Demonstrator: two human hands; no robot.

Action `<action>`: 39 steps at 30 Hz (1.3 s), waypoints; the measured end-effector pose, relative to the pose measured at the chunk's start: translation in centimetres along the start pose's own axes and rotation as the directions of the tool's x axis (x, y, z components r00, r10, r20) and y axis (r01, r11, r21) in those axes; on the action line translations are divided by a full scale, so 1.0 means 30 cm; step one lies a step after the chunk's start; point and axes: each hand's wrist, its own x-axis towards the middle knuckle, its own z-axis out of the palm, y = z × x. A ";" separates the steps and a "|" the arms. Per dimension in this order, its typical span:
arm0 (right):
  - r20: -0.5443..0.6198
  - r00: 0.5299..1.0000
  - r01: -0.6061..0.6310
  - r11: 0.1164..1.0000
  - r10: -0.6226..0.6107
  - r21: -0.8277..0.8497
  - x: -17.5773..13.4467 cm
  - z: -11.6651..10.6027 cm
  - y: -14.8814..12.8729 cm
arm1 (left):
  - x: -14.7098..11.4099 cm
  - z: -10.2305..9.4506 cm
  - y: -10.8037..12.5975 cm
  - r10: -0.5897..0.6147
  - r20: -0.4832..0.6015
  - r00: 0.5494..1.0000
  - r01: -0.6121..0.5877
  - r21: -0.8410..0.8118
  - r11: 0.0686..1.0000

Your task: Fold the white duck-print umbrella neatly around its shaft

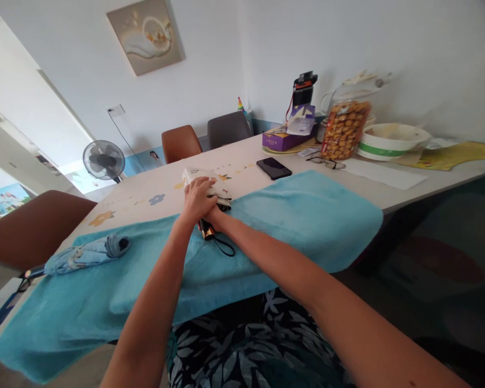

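Observation:
A folded white umbrella (pixel 219 186) lies across the edge of the turquoise cloth, its black handle with a gold band and a looped wrist strap (pixel 227 249) pointing towards me. Over its upper side, my left hand (pixel 198 199) is closed around the bundled fabric. My right hand (pixel 215 216) grips the umbrella close to the handle; most of its fingers are hidden behind the left hand and the umbrella. Off to the left, a rolled light-blue umbrella (pixel 87 254) rests on the turquoise cloth (pixel 307 215).
A black phone (pixel 274 168), eyeglasses (pixel 326 161), a purple box (pixel 281 141), a jar of brown snacks (pixel 345 129) and a white bowl with a green band (pixel 382 145) stand on the table's right side. Chairs (pixel 181 143) and a fan (pixel 104 160) are beyond the table.

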 end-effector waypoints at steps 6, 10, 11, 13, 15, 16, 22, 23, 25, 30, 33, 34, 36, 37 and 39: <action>-0.141 0.990 -0.005 0.997 -0.007 -0.082 -0.012 0.011 0.008 | 0.042 -0.007 0.009 0.048 0.000 0.999 -0.048 0.202 0.978; -0.204 0.978 0.023 0.997 -0.038 -0.076 -0.030 0.024 -0.018 | 0.007 -0.034 -0.008 -0.023 -0.356 0.934 0.105 0.213 0.971; -0.219 0.975 0.016 0.998 -0.031 -0.068 -0.036 0.027 -0.025 | -0.005 -0.044 -0.021 -0.064 -0.448 0.892 0.169 0.199 0.965; -0.232 0.973 -0.007 0.999 -0.005 -0.052 -0.048 0.030 -0.037 | -0.025 -0.061 -0.054 -0.168 -0.567 0.807 0.290 0.133 0.948; -0.225 0.974 -0.027 0.998 0.015 -0.048 -0.061 0.031 -0.046 | -0.034 -0.074 -0.090 -0.300 -0.617 0.728 0.352 -0.040 0.935; -0.217 0.976 -0.027 0.998 0.016 -0.049 -0.068 0.031 -0.049 | -0.036 -0.080 -0.106 -0.364 -0.628 0.688 0.348 -0.156 0.925; -0.181 0.982 0.048 0.999 -0.050 -0.016 -0.103 0.023 -0.064 | -0.032 -0.101 -0.133 -0.649 -0.582 0.490 0.189 -0.655 0.731; -0.196 0.979 0.059 0.998 -0.058 -0.001 -0.106 0.021 -0.067 | -0.032 -0.104 -0.133 -0.687 -0.560 0.462 0.182 -0.698 0.692; -0.230 0.971 0.074 0.997 -0.064 0.036 -0.105 0.017 -0.071 | -0.032 -0.110 -0.134 -0.744 -0.513 0.428 0.167 -0.764 0.623; -0.273 0.961 0.071 0.994 -0.045 0.086 -0.084 0.003 -0.078 | -0.026 -0.123 -0.148 -0.778 -0.439 0.450 0.087 -0.845 0.528; -0.266 0.963 0.072 0.994 -0.048 0.083 -0.079 -0.004 -0.083 | -0.022 -0.125 -0.153 -0.769 -0.428 0.475 0.037 -0.863 0.503; -0.265 0.963 0.068 0.995 -0.046 0.074 -0.080 -0.005 -0.085 | -0.022 -0.127 -0.153 -0.776 -0.412 0.478 0.027 -0.876 0.482; -0.275 0.960 0.060 0.997 -0.046 0.044 -0.084 -0.007 -0.089 | -0.023 -0.132 -0.152 -0.797 -0.369 0.478 0.014 -0.904 0.427; -0.288 0.956 0.055 0.998 -0.046 0.024 -0.086 -0.008 -0.090 | -0.026 -0.136 -0.151 -0.804 -0.347 0.484 0.007 -0.917 0.399; -0.314 0.948 0.045 0.999 -0.050 -0.022 -0.088 -0.012 -0.091 | -0.033 -0.150 -0.152 -0.795 -0.303 0.525 -0.010 -0.937 0.350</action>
